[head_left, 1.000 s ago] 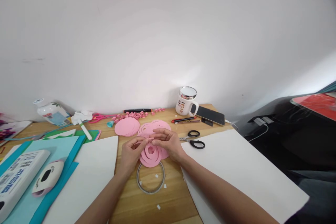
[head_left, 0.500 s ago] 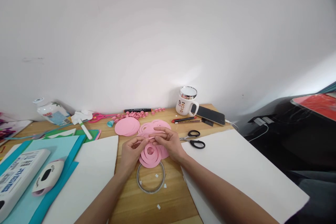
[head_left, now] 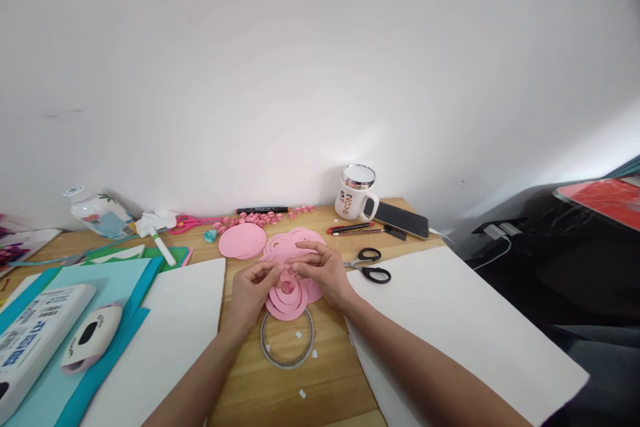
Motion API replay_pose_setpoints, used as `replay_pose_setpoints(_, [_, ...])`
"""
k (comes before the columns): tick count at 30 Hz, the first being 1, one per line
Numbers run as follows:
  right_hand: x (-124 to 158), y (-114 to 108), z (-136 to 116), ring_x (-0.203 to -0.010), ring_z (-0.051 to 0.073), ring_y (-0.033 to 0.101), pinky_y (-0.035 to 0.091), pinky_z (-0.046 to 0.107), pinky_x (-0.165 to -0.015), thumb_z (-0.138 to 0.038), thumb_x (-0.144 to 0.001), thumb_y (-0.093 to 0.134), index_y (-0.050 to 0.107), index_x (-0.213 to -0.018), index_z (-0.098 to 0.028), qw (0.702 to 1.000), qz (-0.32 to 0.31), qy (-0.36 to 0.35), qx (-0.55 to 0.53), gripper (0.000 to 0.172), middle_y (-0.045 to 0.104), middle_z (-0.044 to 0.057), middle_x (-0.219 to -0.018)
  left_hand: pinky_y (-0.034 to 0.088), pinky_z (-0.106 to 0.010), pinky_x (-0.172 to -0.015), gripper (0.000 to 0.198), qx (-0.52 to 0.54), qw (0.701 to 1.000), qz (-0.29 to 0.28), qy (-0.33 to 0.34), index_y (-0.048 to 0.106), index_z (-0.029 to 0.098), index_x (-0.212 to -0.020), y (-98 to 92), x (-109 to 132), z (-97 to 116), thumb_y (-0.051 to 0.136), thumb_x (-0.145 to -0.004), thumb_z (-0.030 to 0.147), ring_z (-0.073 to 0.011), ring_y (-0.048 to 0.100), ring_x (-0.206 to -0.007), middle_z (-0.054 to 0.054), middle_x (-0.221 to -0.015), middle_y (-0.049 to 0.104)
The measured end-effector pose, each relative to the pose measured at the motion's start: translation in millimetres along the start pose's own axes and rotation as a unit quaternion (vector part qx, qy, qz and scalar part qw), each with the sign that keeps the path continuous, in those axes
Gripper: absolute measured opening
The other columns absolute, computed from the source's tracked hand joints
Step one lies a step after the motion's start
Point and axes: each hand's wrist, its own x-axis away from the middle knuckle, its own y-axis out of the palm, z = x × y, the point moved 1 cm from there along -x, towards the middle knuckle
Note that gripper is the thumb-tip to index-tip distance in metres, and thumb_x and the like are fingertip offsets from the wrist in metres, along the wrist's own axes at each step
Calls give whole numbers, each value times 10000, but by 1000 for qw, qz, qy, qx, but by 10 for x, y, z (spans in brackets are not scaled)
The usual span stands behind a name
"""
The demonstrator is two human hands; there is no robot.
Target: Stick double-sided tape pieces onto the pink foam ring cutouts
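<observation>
Fingertips of my left hand [head_left: 253, 290] and my right hand [head_left: 323, 275] meet in a pinch over the middle of the table. Between them is a pink paper strip, mostly covered by the fingers. Rings of a pink paper spiral [head_left: 285, 312] hang or lie just below; whether it joins the pinched strip I cannot tell. More pink cut paper rings [head_left: 305, 236] lie behind my hands. Left of these is a stack of pink paper circles [head_left: 243, 240]. A roll of tape [head_left: 263, 341] lies flat nearer to me, with small white paper bits around it.
Black-handled scissors [head_left: 376, 275] lie beside my right hand. Behind stand a white mug [head_left: 354, 203], a phone [head_left: 400, 219] and several small rolled pink paper pieces [head_left: 257, 219]. White boards [head_left: 450, 320] flank my arms. Coloured paper [head_left: 113, 280] and a white bottle [head_left: 97, 212] are at left.
My right hand has shifted slightly, and the fingertips of both hands sit closer together on the pink strip. Everything else on the table is the same.
</observation>
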Motion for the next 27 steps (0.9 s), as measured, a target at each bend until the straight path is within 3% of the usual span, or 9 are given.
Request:
replay_pose_setpoints(10, [6,5,17,-500,107,580,491,239,-512,-234,-509,781,582,-899,-164,999,-11,-38,17,443,663,-8,-639,369,-189,-419,249,-25,999,-24,22,643,136,-590,13,7,26,657,-665,373,-98,469,-453,12,-481,542])
replay_pose_setpoints(27, [41,36,0,-489,96,530,441,217,-480,-243,-474,807,569,-805,-180,995,-65,-57,50,413,565,-51,-569,426,-220,-505,327,-81,989,-101,68,628,171,-497,16,29,127,564,-745,375,-133,515,-499,0,-472,572])
